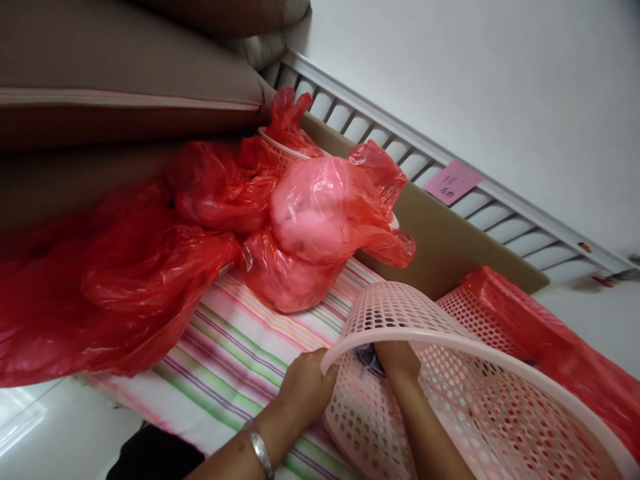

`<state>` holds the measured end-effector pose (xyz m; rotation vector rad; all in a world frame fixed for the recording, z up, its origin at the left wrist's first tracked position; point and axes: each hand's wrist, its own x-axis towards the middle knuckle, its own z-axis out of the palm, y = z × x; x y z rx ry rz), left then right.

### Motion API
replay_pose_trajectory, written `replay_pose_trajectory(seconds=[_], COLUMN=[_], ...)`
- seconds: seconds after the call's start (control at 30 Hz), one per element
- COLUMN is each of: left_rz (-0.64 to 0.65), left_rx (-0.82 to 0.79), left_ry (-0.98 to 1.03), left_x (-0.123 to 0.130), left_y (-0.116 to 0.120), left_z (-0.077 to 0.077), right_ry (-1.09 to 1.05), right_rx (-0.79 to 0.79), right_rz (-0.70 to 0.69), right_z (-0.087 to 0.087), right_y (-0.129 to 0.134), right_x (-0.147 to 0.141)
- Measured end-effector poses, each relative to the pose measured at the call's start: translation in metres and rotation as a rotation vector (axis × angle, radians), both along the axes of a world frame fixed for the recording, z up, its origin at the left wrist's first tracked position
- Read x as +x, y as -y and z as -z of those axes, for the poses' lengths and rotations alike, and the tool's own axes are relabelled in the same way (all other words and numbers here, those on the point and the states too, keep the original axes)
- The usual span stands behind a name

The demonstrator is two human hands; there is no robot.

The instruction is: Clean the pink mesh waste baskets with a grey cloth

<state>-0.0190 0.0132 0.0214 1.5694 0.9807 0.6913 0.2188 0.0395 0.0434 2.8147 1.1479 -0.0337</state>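
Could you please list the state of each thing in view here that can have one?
Pink perforated basket: tipped on its side, mouth toward the camera.
Left hand: grip closed on the basket's rim.
Right hand: reaching inside the basket; grip hidden.
Red bag bundle: full, knotted at the top, resting on the striped cloth.
Loose red bag: crumpled, slack.
Pink sticky note: stuck to the slatted rail.

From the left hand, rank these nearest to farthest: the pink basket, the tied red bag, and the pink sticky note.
1. Pink basket: the left hand grips its rim.
2. Tied red bag: up the striped cloth.
3. Sticky note: far upper right, on the slatted rail.
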Motion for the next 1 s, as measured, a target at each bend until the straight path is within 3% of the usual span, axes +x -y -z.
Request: replay_pose_trajectory(seconds=[0.27,0.6,0.8,1.0], left_rz=[-0.008,-0.022,-0.071,-0.089], left_rx=[-0.017,-0.016,-0.052,-0.119], left_ry=[0.085,0.152,0.164,0.175], left_x=[0.005,0.005,0.005,0.003], left_y=[-0.001,0.0,-0.001,-0.003], left_z=[0.003,0.003,0.007,0.009], right_ry=[-0.018,-0.087,-0.005,0.036], right_rx=[-0.032,0.003,0.079,-0.096], right_rz=[-0.048,-0.454,-0.438,-0.362], right_z=[0.015,0.016,0.02,0.021], right_y=[-0.012,-0.023,-0.036,-0.04], right_x=[-0.008,0.0,-0.018,-0.012])
